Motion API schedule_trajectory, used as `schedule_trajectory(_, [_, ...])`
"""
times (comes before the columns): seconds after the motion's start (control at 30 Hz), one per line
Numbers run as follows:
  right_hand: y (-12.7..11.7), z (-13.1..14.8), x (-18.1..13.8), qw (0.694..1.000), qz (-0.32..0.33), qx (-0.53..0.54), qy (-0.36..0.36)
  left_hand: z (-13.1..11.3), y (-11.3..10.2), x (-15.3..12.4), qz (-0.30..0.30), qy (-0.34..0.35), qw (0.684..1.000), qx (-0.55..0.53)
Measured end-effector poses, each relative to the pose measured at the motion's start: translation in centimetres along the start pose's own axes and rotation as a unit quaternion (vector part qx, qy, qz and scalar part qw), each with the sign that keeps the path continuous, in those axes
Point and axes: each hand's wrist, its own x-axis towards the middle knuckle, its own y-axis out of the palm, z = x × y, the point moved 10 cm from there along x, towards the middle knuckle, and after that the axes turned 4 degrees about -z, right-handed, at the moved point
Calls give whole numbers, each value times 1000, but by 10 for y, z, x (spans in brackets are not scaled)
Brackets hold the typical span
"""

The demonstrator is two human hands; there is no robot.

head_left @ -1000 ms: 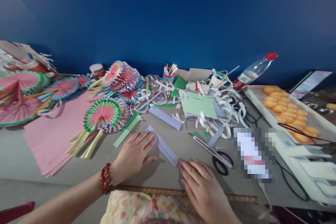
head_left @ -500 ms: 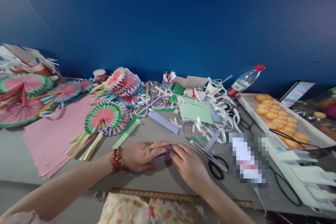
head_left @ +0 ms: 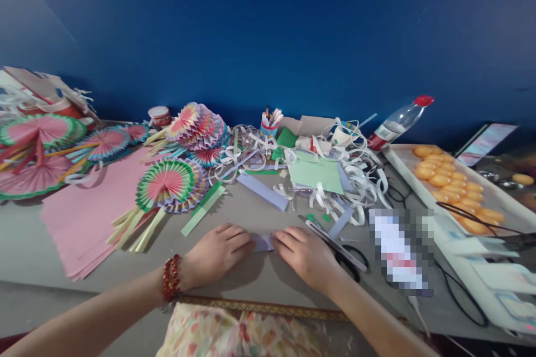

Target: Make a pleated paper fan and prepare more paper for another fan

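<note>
A small lavender paper strip (head_left: 263, 243) lies on the table between my two hands, most of it hidden under the fingers. My left hand (head_left: 218, 256), with red beads at its wrist, has its fingers closed together over the strip's left end. On the other end, the fingers of my right hand (head_left: 307, 256) are bent and pressed down. Just beyond my right hand lie scissors (head_left: 354, 262) with black handles and a pale slim tool (head_left: 335, 245), perhaps a cutter. A longer lavender strip (head_left: 263, 192) and a green strip (head_left: 204, 212) lie farther back.
Pleated paper fans (head_left: 165, 185) and pink sheets (head_left: 84, 223) spread over the left side. White paper ribbons (head_left: 368, 184) tangle around a light green sheet (head_left: 317, 172). A tilted bottle (head_left: 397, 122) leans by a tray (head_left: 402, 170) of orange pieces. A blurred-out device (head_left: 397, 251) lies at right.
My hands have moved apart, the left one going left and nearer to me. The lavender strip now shows between them. The view has shifted slightly.
</note>
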Motion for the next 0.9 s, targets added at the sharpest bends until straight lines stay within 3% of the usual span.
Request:
schedule_trajectory(0.23, [-7,2,-3,998,-29,46,33,-3,-14,6,-56,11,998,-15])
schedule_trajectory(0.43, [-7,-9,-9,984,-45,125,116,11,-14,-9,-66,-103,992,-28])
schedule_trajectory(0.63, [-8,-23,-11,961,-76,191,186,26,-13,-15,-58,-203,971,-115])
schedule_trajectory(0.9, [1,-38,-16,941,-55,218,254,34,-8,-16,-58,-235,956,-163])
